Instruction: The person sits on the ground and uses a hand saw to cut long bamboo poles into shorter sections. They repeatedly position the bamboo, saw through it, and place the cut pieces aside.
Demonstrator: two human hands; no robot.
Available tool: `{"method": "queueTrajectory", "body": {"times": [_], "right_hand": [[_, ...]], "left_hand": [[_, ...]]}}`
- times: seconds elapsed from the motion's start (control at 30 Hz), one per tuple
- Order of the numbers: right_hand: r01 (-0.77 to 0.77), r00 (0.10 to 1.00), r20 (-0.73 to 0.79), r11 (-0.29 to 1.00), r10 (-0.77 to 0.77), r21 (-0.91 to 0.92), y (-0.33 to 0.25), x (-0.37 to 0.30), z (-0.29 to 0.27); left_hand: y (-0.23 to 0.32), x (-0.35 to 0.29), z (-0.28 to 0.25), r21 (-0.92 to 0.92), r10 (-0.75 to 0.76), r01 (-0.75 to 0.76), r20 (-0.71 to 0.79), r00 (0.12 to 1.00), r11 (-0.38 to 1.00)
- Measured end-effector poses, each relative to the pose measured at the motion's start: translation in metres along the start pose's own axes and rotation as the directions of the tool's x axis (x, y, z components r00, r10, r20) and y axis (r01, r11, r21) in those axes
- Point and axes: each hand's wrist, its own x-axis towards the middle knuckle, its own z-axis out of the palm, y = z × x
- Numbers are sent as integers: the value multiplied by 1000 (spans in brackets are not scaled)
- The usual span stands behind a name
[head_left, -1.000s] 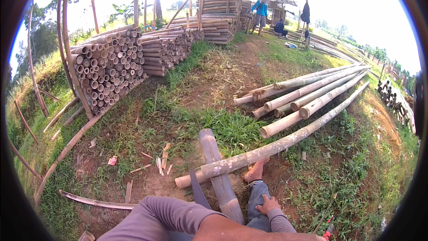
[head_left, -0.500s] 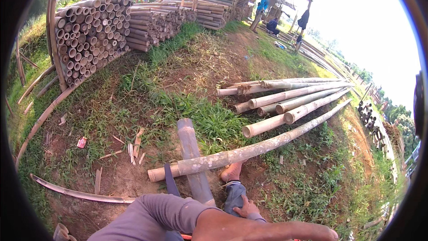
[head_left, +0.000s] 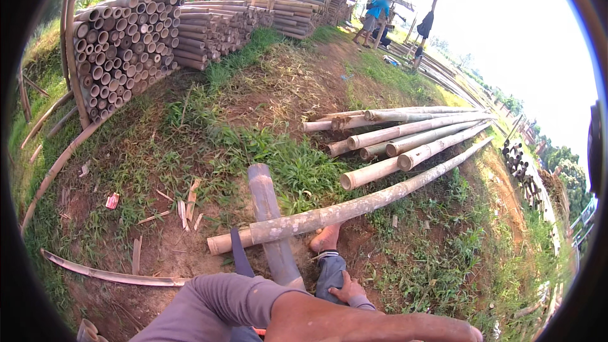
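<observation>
My left arm, in a grey-purple sleeve, bends across the lower edge close to the camera. My left hand [head_left: 323, 324] stretches a finger to the right, looks open, and is partly cut off below. My right hand [head_left: 348, 288] rests open on my trouser leg [head_left: 329, 273], above my bare foot [head_left: 327, 238]. A mottled bamboo pole [head_left: 316, 218] lies across a shorter, thick grey bamboo piece [head_left: 268, 196]. A dark tapering blade [head_left: 240, 253], like a handsaw's, stands beside the pole's near end; its lower part is hidden behind my arm.
Several bamboo poles [head_left: 405, 142] lie to the right. Stacked bamboo [head_left: 126, 47] stands behind at the left. A split strip [head_left: 107, 273], wood offcuts [head_left: 191, 199] and a red-white packet [head_left: 112, 201] lie on the ground. A person in blue [head_left: 378, 7] is far off.
The view has shifted slightly, so the scene sits a little further left and higher. The far person in blue has changed stance. My hands keep nearly the same pose.
</observation>
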Motion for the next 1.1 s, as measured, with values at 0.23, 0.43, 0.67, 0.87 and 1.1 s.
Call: {"method": "queueTrajectory", "body": {"times": [0.23,0.43,0.67,0.87,1.1], "right_hand": [[-1,1000,-21,1000,1,8,-8,-11,-5],[-12,999,-33,999,13,34,-1,-8,-3],[-9,1000,-13,999,10,40,-7,-11,-7],[-7,1000,-26,999,8,47,-2,-8,-3],[-10,1000,-6,999,10,41,-8,-11,-8]], "left_hand": [[-7,-15,9,-62,-6,3,-48,999,998],[-14,-15,7,-152,-34,20,-88,996,988],[-19,-15,15,-246,-32,-1,-131,991,969],[-23,-18,21,-342,-86,32,-143,986,939],[-21,-24,17,-311,-88,38,-148,985,950]]}}
